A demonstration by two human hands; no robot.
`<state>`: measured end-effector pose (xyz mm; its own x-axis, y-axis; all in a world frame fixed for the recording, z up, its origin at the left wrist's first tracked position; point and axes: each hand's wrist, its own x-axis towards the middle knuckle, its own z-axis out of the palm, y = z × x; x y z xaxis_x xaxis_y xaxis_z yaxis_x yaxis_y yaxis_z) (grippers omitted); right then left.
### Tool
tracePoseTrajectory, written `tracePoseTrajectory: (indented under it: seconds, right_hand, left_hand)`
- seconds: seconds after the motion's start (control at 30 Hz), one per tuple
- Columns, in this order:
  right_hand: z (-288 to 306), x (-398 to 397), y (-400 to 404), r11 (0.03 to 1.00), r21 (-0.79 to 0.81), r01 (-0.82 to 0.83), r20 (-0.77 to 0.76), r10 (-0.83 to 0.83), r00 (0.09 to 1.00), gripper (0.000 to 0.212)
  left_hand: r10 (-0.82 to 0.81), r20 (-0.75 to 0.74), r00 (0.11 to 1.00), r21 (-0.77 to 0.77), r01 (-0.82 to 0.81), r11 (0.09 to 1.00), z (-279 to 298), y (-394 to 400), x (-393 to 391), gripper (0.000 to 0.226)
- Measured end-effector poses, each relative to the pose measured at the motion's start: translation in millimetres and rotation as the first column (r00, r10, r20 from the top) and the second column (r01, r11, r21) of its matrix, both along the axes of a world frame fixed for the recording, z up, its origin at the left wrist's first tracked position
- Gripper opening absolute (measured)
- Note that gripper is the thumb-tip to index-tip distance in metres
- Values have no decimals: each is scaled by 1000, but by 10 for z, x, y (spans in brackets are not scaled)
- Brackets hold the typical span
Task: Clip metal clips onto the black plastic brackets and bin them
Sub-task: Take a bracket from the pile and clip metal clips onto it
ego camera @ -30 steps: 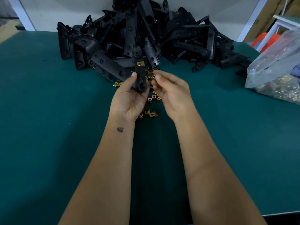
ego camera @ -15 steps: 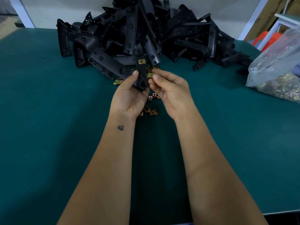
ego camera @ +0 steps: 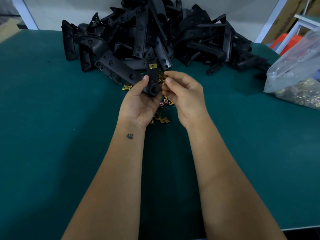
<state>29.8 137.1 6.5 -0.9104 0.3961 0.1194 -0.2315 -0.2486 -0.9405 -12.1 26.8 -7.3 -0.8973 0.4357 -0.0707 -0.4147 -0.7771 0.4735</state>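
Note:
My left hand (ego camera: 138, 103) grips a black plastic bracket (ego camera: 152, 82) upright above the table, thumb on its left edge. A gold metal clip (ego camera: 153, 66) sits on the bracket's top end. My right hand (ego camera: 185, 96) is just right of the bracket with its fingers curled; a gold clip seems pinched at its fingertips by the bracket's right edge, but I cannot make it out clearly. Loose gold clips (ego camera: 163, 119) lie scattered on the green table under and behind both hands.
A big heap of black brackets (ego camera: 155, 35) fills the back middle of the green table (ego camera: 52, 118). A clear plastic bag of gold clips (ego camera: 297, 84) lies at the right edge. A white frame and an orange stool (ego camera: 285, 43) stand beyond it.
Both hands with the bracket have shifted slightly up and away from me. The right hand's fingertips have stayed close beside the bracket's right edge.

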Motion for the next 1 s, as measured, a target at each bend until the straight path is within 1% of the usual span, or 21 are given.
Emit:
tracePoseTrajectory:
  seconds: [0.17, 0.27, 0.37, 0.67, 0.9, 1.0]
  right_hand:
    - [31, -5, 2, 998, -56, -11, -20, 10, 1000, 17]
    - [35, -9, -14, 999, -43, -13, -24, 12, 1000, 14]
    - [27, -7, -19, 1000, -2, -13, -15, 13, 1000, 15]
    - [50, 15, -15, 999, 26, -20, 23, 19, 1000, 17]
    - [47, 13, -10, 998, 53, -23, 44, 21, 999, 17]
    - [46, 10, -13, 997, 71, -15, 58, 11, 998, 17]
  left_hand:
    - [-24, 27, 999, 54, 23, 998, 25, -6, 19, 25]
    - [-26, 3, 1000, 12, 26, 1000, 24, -2, 30, 26]
    - [-23, -15, 1000, -28, 23, 999, 22, 3, 33, 25]
    - [-17, -16, 1000, -67, 16, 998, 24, 11, 38, 22]
    - [-7, -49, 999, -118, 1, 993, 28, 11, 40, 29]
    - [9, -55, 998, -142, -16, 990, 26, 17, 40, 43]
